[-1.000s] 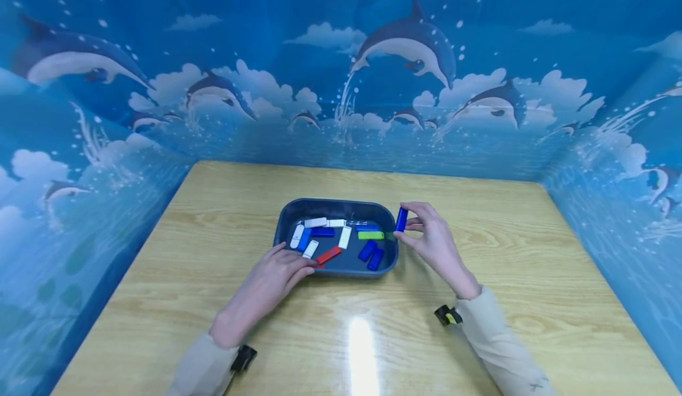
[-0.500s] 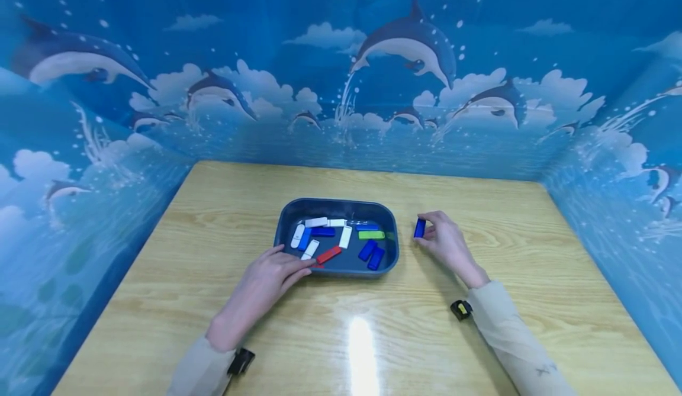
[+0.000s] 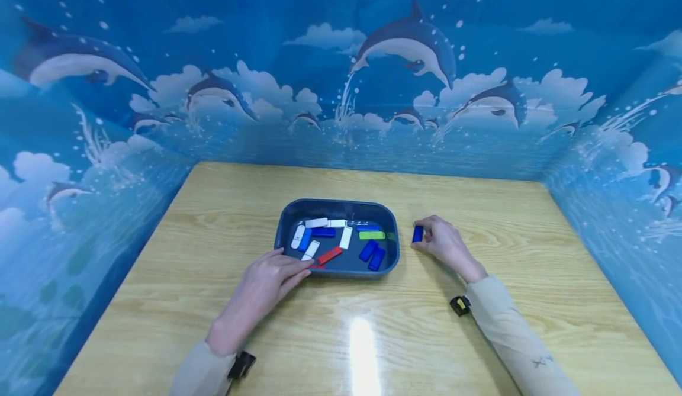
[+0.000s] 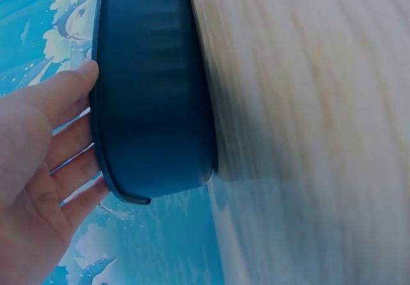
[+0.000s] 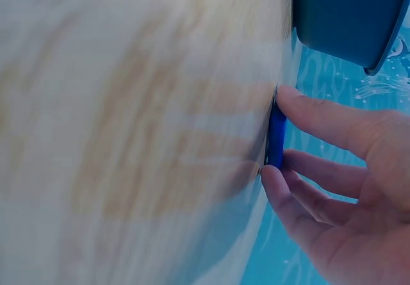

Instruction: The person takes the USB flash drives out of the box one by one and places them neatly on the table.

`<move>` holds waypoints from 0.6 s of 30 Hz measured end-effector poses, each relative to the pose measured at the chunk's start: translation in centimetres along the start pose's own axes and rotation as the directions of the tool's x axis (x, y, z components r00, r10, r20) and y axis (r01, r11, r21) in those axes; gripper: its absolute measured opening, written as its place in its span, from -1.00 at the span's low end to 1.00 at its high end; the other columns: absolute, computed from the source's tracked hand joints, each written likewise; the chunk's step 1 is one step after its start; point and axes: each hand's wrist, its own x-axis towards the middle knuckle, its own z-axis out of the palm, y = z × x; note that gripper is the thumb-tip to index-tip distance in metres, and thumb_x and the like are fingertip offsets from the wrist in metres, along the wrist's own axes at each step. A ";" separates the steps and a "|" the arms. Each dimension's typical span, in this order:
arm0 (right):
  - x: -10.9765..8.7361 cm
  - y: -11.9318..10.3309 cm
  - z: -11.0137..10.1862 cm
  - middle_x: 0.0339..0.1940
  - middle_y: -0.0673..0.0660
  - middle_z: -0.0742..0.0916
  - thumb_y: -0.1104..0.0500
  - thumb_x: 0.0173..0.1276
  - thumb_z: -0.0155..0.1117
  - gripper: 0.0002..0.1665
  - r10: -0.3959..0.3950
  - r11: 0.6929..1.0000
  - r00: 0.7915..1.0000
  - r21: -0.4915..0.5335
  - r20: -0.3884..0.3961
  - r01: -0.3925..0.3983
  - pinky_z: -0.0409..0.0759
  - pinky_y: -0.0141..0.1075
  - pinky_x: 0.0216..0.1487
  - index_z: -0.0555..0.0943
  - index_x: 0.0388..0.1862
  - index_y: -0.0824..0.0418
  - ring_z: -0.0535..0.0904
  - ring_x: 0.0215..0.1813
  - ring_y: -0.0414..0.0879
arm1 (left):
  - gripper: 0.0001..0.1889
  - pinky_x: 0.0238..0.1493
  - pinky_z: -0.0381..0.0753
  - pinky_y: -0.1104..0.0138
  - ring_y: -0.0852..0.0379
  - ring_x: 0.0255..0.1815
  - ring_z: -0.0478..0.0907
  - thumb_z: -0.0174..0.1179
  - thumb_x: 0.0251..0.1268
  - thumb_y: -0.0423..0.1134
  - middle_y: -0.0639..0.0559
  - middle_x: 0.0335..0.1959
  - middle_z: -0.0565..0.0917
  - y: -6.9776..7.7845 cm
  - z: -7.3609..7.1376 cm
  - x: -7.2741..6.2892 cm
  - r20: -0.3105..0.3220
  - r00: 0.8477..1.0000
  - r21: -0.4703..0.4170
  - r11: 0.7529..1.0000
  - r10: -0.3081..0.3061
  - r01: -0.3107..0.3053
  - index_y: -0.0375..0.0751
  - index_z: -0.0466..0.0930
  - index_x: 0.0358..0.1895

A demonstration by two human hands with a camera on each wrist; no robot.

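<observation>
Pinches a small, glossy, dark-blue oblong stick [image 3: 418, 234] between thumb and fingers of the right hand [image 3: 443, 243], down at the surface of the pale wood-grain tabletop [image 3: 490, 224], toward the far edge and well in from the right edge. Cannot tell for certain whether fully touching the wood. Rests the left hand [image 3: 273, 276] on the near-left corner of a dark blue-grey, rounded rectangular tray [image 3: 348, 273], just left of the pinched stick and apart from it, with fingers spread and fairly straight across the rim, tips hidden in the left wrist view. Shows inside the tray several white oblong sticks [image 3: 346, 237] in the left half and around the middle, a bright-blue stick [image 3: 305, 240] between two of them, a red stick [image 3: 329, 256] by the near side, a lime-green stick [image 3: 371, 235] in the right half, and two more dark-blue sticks [image 3: 376, 259] side by side toward the near-right corner.
</observation>
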 end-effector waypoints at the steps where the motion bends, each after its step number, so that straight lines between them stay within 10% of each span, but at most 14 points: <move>1: 0.0 0.0 0.0 -0.02 0.30 0.64 0.18 0.21 0.55 -0.34 -0.003 1.000 1.000 -0.003 0.001 0.003 0.49 -0.20 -0.25 0.58 0.24 0.42 0.52 -0.31 -0.06 | -0.77 0.34 0.54 0.00 0.15 -0.16 0.76 0.44 0.26 -0.15 0.07 -0.17 0.82 0.0 0.0 0.0 -0.003 1.000 -0.005 1.000 0.004 -0.004 -0.01 0.80 -0.03; 18: -0.4 -0.3 -0.1 0.20 0.42 0.58 0.19 0.28 0.50 -0.27 -0.023 1.000 1.000 -0.020 0.001 0.023 0.59 -0.08 -0.14 0.48 0.35 0.44 0.58 -0.13 0.10 | -0.72 0.39 0.47 -0.04 0.09 -0.09 0.76 0.39 0.31 -0.16 0.03 -0.11 0.81 0.0 0.1 -0.1 -0.003 0.999 0.045 0.998 0.036 -0.036 -0.10 0.76 0.05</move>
